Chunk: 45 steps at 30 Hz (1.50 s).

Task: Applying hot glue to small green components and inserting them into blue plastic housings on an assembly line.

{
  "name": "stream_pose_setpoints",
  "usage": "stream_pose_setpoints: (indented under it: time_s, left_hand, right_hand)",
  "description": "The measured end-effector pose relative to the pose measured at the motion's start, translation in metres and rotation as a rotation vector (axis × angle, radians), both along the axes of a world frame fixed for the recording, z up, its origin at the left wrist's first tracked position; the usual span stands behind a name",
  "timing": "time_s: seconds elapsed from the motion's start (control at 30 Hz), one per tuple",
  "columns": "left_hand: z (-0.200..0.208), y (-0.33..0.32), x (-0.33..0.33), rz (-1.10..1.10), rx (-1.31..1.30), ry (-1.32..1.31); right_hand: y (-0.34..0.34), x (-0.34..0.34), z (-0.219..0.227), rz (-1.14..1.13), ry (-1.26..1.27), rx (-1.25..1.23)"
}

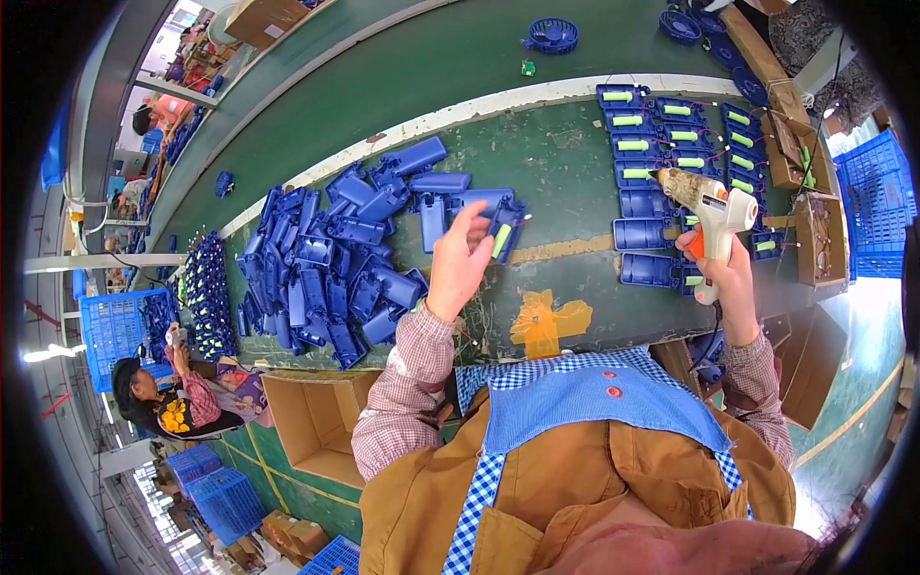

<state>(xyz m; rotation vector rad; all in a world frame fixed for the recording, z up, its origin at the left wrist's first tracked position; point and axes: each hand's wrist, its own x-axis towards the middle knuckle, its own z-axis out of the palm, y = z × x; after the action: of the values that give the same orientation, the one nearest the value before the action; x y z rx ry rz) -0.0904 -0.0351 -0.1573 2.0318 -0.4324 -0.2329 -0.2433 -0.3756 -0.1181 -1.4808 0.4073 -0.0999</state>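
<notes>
My right hand is wrapped round a white hot glue gun with an orange trigger. Its nozzle lies over rows of blue plastic housings on the right; many hold a light green battery cell with thin wires, while a few nearer ones show none. My left hand has its fingers apart beside a single blue housing with a green cell. Whether the fingertips touch the blue shell above it is unclear. Left of that hand lies a large heap of loose blue housings.
Yellow tape is stuck near the green table's front edge. Blue round fan-like parts and a small green board lie at the far side. Cardboard boxes stand below the edge. Another person works at far left.
</notes>
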Motion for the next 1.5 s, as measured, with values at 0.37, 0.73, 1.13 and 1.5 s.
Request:
stream_pose_setpoints:
  time_s: [0.37,0.73,1.13,1.5]
  left_hand:
    - [0.003,-0.022,-0.01,-0.062,0.241,-0.525]
    - [-0.01,-0.035,-0.013,-0.07,0.387,-0.46]
    - [0.019,-0.042,-0.002,-0.067,-0.501,0.618]
    - [0.018,-0.107,-0.004,-0.088,-0.483,0.607]
  right_hand:
    - [-0.001,0.001,0.002,-0.036,0.006,0.001]
    - [0.0,-0.003,0.001,-0.051,-0.005,0.02]
    - [0.0,-0.014,0.005,0.028,0.018,0.056]
    - [0.006,-0.021,-0.013,0.058,0.103,0.032]
